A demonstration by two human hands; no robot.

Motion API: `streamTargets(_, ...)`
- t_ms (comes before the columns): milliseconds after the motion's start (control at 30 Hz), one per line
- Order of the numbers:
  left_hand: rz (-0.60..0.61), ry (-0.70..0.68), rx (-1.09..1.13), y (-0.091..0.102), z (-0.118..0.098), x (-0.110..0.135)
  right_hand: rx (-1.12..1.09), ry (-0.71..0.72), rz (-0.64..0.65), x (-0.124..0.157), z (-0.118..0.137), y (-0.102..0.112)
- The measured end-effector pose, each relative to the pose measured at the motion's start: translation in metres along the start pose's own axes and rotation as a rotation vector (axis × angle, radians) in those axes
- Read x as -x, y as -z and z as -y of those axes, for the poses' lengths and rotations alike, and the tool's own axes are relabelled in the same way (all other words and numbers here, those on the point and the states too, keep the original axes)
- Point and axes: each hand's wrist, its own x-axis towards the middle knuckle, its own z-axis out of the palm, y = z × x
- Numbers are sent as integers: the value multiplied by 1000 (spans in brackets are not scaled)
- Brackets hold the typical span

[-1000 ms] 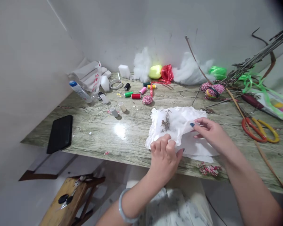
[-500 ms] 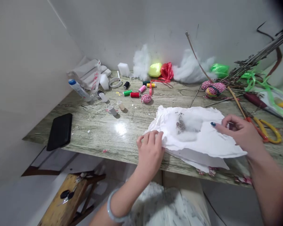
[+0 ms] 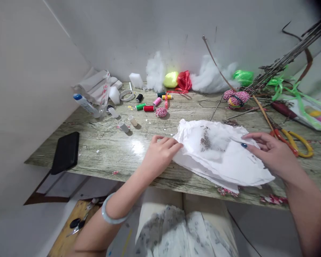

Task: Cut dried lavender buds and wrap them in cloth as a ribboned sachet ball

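Observation:
Thin, crumpled white sheets (image 3: pixel 238 167) lie stacked near the table's front edge. On the top sheet sits a flat tuft of white stuffing (image 3: pixel 220 141) with a small heap of brownish dried bits (image 3: pixel 205 140) on its left part. My left hand (image 3: pixel 162 155) holds the left edge of the sheets, its fingers reaching over the rim and its thumb hidden. At the right side, my right hand (image 3: pixel 269 151) has the top sheet's edge between thumb and fingers. Orange-and-yellow-handled scissors (image 3: pixel 301 144) lie just beyond my right hand.
Thread spools (image 3: pixel 149 108) and a ball of red-white twine (image 3: pixel 161 112) lie mid-table. Stuffing (image 3: pixel 155 73) and red ribbon (image 3: pixel 184 80) line the wall. Dry stems (image 3: pixel 289 57) stick out at right. A black phone-like slab (image 3: pixel 65 151) and glue bottle (image 3: pixel 85 104) are left.
The sheets have turned slightly, with their lower edges shifting left. My left hand has swung to a flatter angle, and my right fingers have stretched forward along the sheet's edge.

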Motion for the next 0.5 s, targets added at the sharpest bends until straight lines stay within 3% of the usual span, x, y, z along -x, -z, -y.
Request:
streamTargets(233, -32, -146, 11, 31, 9, -31, -78, 6, -132, -1, 2, 14)
streamTargets(500, -124, -228, 110, 44, 13, -34, -188, 61, -366, 5, 21, 11)
